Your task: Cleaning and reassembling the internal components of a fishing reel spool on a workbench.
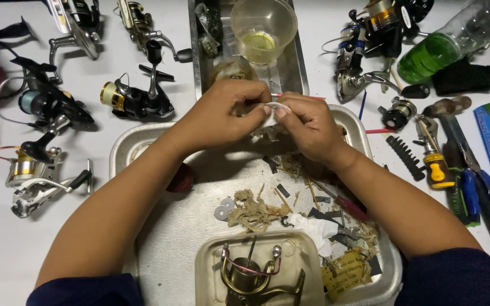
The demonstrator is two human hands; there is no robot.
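White tabletop point(7, 249), strewn with fishing reels, surrounds the dented silver metal tray point(171, 226). Over the tray's far rim, your left hand point(222, 116) and right hand point(307, 127) together pinch a small white ring-shaped part point(271, 110) between fingertips. Beyond that rim stands a clear plastic cup point(263, 28).

Both forearms reach forward over the metal tray point(143, 136) and converge above its far edge; left hand point(222, 116) and right hand point(307, 127) meet, fingertips pinched together.
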